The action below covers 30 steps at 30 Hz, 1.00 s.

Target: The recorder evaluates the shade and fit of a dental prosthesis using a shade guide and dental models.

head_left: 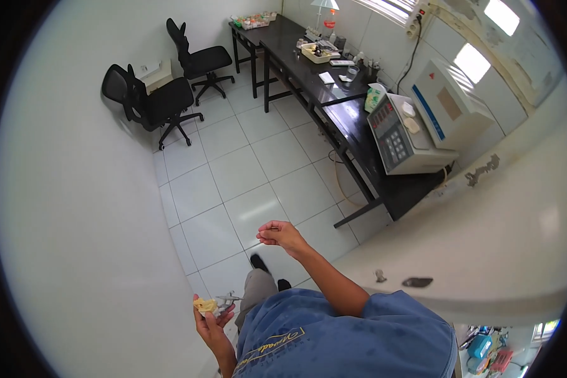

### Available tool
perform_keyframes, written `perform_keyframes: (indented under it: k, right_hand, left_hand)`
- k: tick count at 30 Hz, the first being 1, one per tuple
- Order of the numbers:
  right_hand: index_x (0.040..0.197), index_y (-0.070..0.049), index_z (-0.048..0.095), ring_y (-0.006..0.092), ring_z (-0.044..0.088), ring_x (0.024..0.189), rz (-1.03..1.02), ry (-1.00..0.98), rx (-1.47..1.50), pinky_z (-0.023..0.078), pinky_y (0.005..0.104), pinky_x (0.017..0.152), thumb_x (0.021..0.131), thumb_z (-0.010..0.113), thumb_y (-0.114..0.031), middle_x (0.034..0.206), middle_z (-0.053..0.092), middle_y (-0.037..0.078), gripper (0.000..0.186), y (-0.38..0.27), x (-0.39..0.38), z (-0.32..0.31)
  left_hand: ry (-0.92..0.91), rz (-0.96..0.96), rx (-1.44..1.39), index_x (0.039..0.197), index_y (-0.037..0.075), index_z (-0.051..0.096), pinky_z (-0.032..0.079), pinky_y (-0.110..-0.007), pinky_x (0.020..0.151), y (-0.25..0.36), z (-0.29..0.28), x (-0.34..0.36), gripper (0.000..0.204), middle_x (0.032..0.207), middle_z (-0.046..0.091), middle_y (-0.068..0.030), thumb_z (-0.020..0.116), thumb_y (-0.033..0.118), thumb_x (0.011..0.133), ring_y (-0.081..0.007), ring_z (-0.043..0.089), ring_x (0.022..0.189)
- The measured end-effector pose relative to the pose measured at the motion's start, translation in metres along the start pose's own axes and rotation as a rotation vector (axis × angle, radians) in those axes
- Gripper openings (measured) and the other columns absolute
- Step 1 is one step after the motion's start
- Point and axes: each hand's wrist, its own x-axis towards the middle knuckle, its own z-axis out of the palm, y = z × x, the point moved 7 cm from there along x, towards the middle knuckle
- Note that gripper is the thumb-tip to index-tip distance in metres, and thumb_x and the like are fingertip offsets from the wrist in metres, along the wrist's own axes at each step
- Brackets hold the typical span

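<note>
My left hand point(211, 321) is low at my left side, its fingers closed around a crumpled pale-yellow item point(205, 305) and a silvery metal piece point(225, 301) that I cannot make out further. My right hand point(277, 234) is raised in front of me over the tiled floor, fingertips curled together in a pinch; whatever may be between them is too small to name. Below the hands show my grey trouser leg point(258, 286) and dark shoes point(258, 263).
Black tables point(409, 195) along the right wall hold a large grey device point(390, 138), a cream tray point(312, 55) and small containers. Two black chairs point(164, 101) stand by the left wall point(75, 220). A white door or panel point(485, 252) is close at my right.
</note>
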Motion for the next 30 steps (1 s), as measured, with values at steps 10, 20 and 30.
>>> perform_keyframes:
  k: [10,20,30]
  right_hand:
    - [0.103,0.002,0.066,0.0156,0.069,0.082,-0.113,0.296,0.076,0.057,0.025,0.076,0.093,0.067,-0.015,0.095,0.071,0.012,0.019,-0.098,0.169,-0.115]
    - [0.09,-0.003,0.07,0.0061,0.06,0.066,-0.226,0.906,-0.046,0.049,0.02,0.06,0.091,0.071,-0.022,0.079,0.069,0.004,0.019,-0.237,0.21,-0.279]
    - [0.091,-0.001,0.072,0.0082,0.065,0.071,-0.366,1.115,-0.145,0.053,0.0219,0.063,0.084,0.073,-0.003,0.078,0.07,0.002,0.007,-0.328,0.326,-0.462]
  left_hand:
    - [-0.211,0.035,0.091,0.152,0.002,0.027,0.06,-0.031,0.07,0.048,0.14,0.256,0.057,0.117,0.058,-0.0164,0.044,0.027,0.104,-0.0325,0.072,0.088]
    - [-0.681,0.122,0.215,0.151,-0.001,0.027,0.062,-0.031,0.07,0.123,0.352,0.446,0.063,0.116,0.06,-0.0169,0.049,0.03,0.101,-0.0307,0.071,0.091]
    - [-0.726,-0.017,0.179,0.151,-0.001,0.027,0.062,-0.031,0.07,0.077,0.513,0.551,0.063,0.113,0.06,-0.0163,0.051,0.029,0.101,-0.032,0.072,0.09]
